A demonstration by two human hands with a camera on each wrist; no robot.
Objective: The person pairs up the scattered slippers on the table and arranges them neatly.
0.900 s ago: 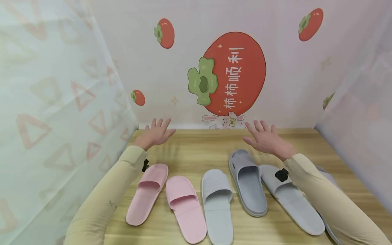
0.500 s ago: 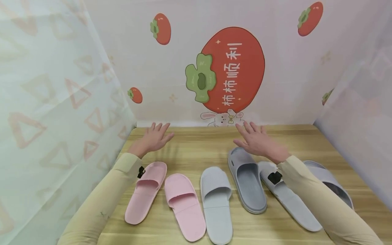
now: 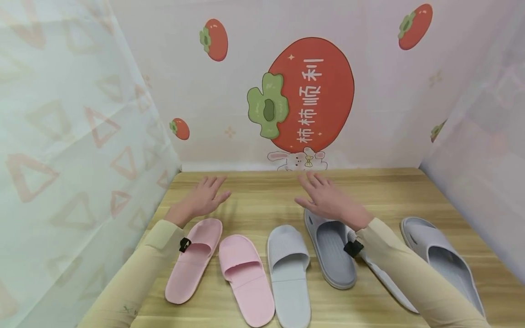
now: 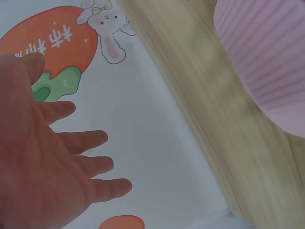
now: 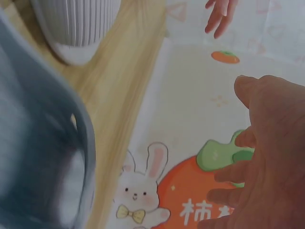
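In the head view my left hand (image 3: pixel 201 199) hovers with spread fingers just beyond the toe of a pink slipper (image 3: pixel 192 264). Its palm and straight fingers (image 4: pixel 90 142) face the left wrist view, holding nothing. My right hand (image 3: pixel 328 198) hangs over the toe of a dark grey slipper (image 3: pixel 334 255), hiding part of it; its fingers are extended and hold nothing. Between the hands lie a second pink slipper (image 3: pixel 250 282) and a light grey ribbed slipper (image 3: pixel 290 278). Another light grey slipper (image 3: pixel 391 284) is mostly hidden under the right sleeve.
A second dark grey slipper (image 3: pixel 447 264) lies at the far right. All rest on a wood-grain tabletop (image 3: pixel 262 196). A back wall sheet (image 3: pixel 369 136) with persimmon prints closes the far edge. Patterned side sheets (image 3: pixel 61 182) flank both sides.
My right hand has moved left and lower, from beside the dark grey slipper to over its toe, uncovering the far-right slipper. The left hand has drawn slightly back toward the pink slipper.
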